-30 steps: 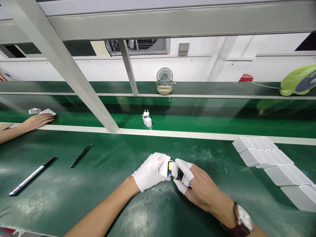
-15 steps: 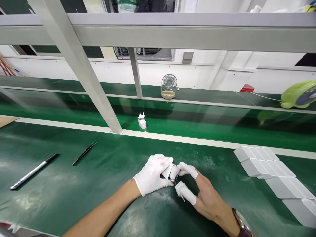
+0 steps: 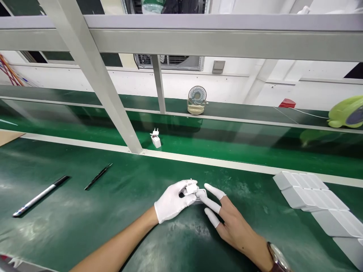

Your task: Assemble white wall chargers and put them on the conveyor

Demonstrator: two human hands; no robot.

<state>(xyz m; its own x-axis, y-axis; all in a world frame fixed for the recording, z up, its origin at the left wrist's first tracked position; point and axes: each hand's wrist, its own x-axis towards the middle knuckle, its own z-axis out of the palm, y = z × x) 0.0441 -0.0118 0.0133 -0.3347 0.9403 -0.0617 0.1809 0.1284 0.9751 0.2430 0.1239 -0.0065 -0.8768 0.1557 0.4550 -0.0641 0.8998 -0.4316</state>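
My left hand (image 3: 171,202), in a white glove, is closed on a small white power adapter at the middle of the bench. The adapter's pin cover (image 3: 192,188) is tilted up between thumb and fingers, its pins pointing upward. Just right of it is the adapter's white housing (image 3: 202,193), partly hidden by fingers. My right hand (image 3: 227,211) wears white finger covers. Its fingers are stretched apart, and one fingertip rests against the housing without gripping it. Another white adapter (image 3: 155,139) stands on the green belt beyond the bench edge, pins up.
A marker (image 3: 41,196) and black tweezers (image 3: 98,176) lie at left. White trays (image 3: 320,200) line the right side. A slanted metal post (image 3: 99,75) rises from the bench edge. A small fan (image 3: 197,99) and a green fan (image 3: 346,111) stand on the back shelf.
The pin cover has come up into view with its pins upward, and the wires seen before are hidden. My right fingers have spread. The adapter on the belt has shifted left.
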